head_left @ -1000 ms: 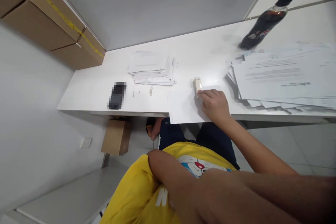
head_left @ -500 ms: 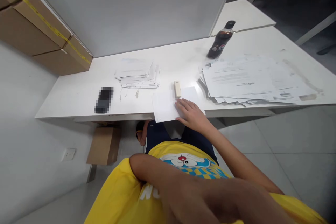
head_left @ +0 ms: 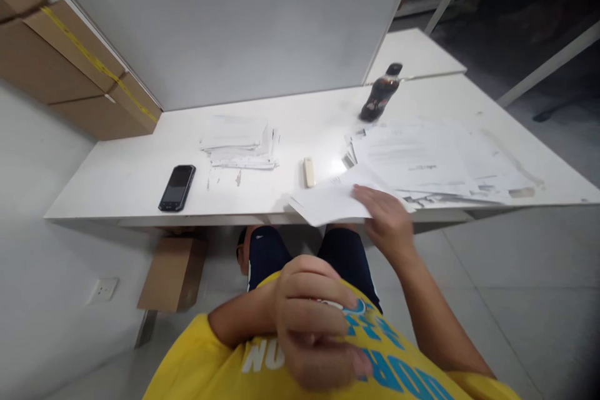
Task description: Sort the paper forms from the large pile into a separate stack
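My right hand (head_left: 387,220) grips a few white sheets of paper (head_left: 332,200) at the front edge of the white desk (head_left: 140,169), lifting them off the surface. A small cream stapler (head_left: 309,172) lies just left of those sheets. My left hand (head_left: 314,319) is close to the camera over my yellow shirt, fingers curled in; I cannot make out anything in it. A wide spread of printed papers (head_left: 422,159) lies to the right of my right hand.
A black phone (head_left: 177,187) lies at the desk's left. A smaller paper stack (head_left: 239,140) sits behind the middle. A dark soda bottle (head_left: 379,94) stands at the back right. Cardboard boxes (head_left: 70,56) line the left wall; another box (head_left: 173,272) sits under the desk.
My right hand went from resting flat on the sheets by the stapler to gripping and lifting them. My left hand came up into view, fingers curled. The camera tilted back.
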Tool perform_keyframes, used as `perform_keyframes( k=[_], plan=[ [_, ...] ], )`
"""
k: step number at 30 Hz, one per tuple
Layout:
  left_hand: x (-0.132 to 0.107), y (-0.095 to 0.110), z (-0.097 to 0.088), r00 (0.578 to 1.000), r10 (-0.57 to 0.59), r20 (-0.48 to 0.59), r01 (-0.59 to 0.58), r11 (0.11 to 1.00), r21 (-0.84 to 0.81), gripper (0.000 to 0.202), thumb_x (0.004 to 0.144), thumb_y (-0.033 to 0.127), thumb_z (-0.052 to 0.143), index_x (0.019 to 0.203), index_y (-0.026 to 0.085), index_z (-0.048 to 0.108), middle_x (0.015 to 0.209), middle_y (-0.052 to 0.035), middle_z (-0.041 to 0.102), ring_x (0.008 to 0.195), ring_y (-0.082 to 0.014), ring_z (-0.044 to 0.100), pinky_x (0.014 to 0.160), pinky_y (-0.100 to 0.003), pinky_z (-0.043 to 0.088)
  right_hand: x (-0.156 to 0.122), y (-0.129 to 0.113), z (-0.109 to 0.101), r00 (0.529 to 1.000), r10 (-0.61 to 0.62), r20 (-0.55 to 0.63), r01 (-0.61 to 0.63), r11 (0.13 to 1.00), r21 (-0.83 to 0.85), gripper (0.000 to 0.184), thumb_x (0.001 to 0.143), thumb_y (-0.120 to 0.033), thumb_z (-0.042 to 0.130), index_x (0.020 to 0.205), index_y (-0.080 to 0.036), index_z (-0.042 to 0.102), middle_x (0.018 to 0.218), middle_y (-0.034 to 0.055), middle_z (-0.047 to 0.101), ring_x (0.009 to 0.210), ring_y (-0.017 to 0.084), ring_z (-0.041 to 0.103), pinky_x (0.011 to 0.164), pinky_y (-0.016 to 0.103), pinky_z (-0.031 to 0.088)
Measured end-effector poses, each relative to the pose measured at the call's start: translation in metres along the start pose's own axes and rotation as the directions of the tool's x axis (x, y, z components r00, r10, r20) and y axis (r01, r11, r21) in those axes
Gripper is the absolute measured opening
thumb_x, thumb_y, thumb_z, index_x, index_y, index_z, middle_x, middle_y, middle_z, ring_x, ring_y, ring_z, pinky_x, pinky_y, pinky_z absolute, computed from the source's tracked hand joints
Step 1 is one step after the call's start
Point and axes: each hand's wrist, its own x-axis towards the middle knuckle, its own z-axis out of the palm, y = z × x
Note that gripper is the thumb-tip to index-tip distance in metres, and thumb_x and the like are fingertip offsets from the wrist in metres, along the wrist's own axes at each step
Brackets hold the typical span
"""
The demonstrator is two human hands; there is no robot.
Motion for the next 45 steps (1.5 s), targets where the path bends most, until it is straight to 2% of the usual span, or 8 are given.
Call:
perform_keyframes(
  k=[3,6,11,16,25,33,38,45],
  plan=[
    [0.003,-0.068,0.013,0.973,0.17,-0.158,-0.151,0.98,0.127,0.01,0.089,0.025,0.063,0.083,0.026,0.054,0.078,0.0011,0.061,0.08,-0.0161,0.063,0.07,-0.032,0.055,-0.01,0.029,-0.026,0.914,0.147,-0.377,-0.194,0.977,-0.09,0.066,0.085,-0.021,0.049,0.148,-0.039,0.036,0.138,0.0061,0.058,0.127,0.035,0.055,0.1,0.062,0.048],
    [0.001,-0.151,0.017,0.985,-0.098,-0.143,0.135,0.951,0.279,0.015,0.09,0.022,0.06,0.08,0.023,0.049,0.082,-0.0038,0.061,0.084,-0.0197,0.062,0.071,-0.034,0.054,-0.012,0.064,-0.029,0.725,0.103,-0.681,-0.265,0.954,-0.137,0.065,0.081,-0.027,0.06,0.139,-0.051,0.045,0.129,0.0079,0.063,0.122,0.039,0.057,0.093,0.062,0.051],
    [0.026,-0.282,0.009,0.797,-0.582,-0.16,0.577,0.659,0.482,0.031,0.088,0.021,0.057,0.118,0.016,0.053,0.126,-0.017,0.059,0.124,-0.0282,0.052,0.107,-0.043,0.04,0.007,0.117,-0.002,0.962,0.151,-0.229,-0.196,0.963,-0.188,0.051,0.079,-0.017,0.049,0.126,-0.033,0.064,0.117,0.0076,0.07,0.117,0.035,0.062,0.106,0.065,0.04],
    [0.052,-0.338,0.005,0.626,-0.744,-0.232,0.692,0.394,0.605,0.051,0.093,0.033,0.049,0.136,0.006,0.045,0.15,-0.0227,0.041,0.143,-0.0357,0.03,0.116,-0.053,0.021,-0.005,0.144,0.007,0.982,0.19,-0.009,-0.189,0.972,-0.136,0.052,0.081,-0.015,0.042,0.127,-0.031,0.061,0.133,0.0078,0.064,0.13,0.037,0.052,0.103,0.076,0.033],
    [0.042,-0.302,0.008,0.756,-0.625,-0.194,0.595,0.535,0.6,0.043,0.092,0.013,0.038,0.132,0.013,0.057,0.137,-0.0125,0.058,0.133,-0.0267,0.046,0.111,-0.041,0.033,-0.009,0.039,0.006,0.951,0.308,-0.004,-0.275,0.857,0.436,0.033,0.089,-0.028,0.047,0.113,-0.035,0.068,0.122,0.0061,0.07,0.121,0.032,0.06,0.107,0.063,0.041],
    [-0.036,-0.17,0.058,0.999,-0.031,0.024,0.01,0.8,0.6,0.047,0.091,0.003,0.038,0.132,0.015,0.058,0.128,-0.0098,0.066,0.134,-0.0222,0.049,0.109,-0.039,0.037,0.013,-0.069,0.058,0.682,0.407,0.608,-0.591,-0.182,0.786,0.051,0.083,-0.057,0.065,0.124,-0.027,0.063,0.129,0.0105,0.066,0.118,0.03,0.062,0.097,0.048,0.051],
    [-0.07,-0.121,0.066,0.989,-0.012,0.145,-0.063,0.864,0.5,0.04,0.094,0.011,0.048,0.132,0.017,0.057,0.131,-0.009,0.064,0.139,-0.0227,0.043,0.116,-0.04,0.03,0.019,-0.064,0.072,0.595,0.625,0.506,-0.575,-0.109,0.811,0.06,0.068,-0.05,0.077,0.119,-0.021,0.066,0.122,0.0104,0.07,0.117,0.031,0.061,0.105,0.047,0.045],
    [-0.073,-0.161,0.03,0.881,-0.468,-0.076,0.439,0.745,0.503,0.054,0.095,0.023,0.046,0.148,0.012,0.038,0.146,-0.0188,0.047,0.143,-0.0317,0.034,0.115,-0.052,0.03,0.025,-0.019,0.057,0.529,0.583,0.616,-0.801,0.105,0.589,0.038,0.06,-0.042,0.071,0.088,-0.017,0.072,0.094,0.0103,0.076,0.099,0.034,0.068,0.092,0.046,0.05]
  ],
)
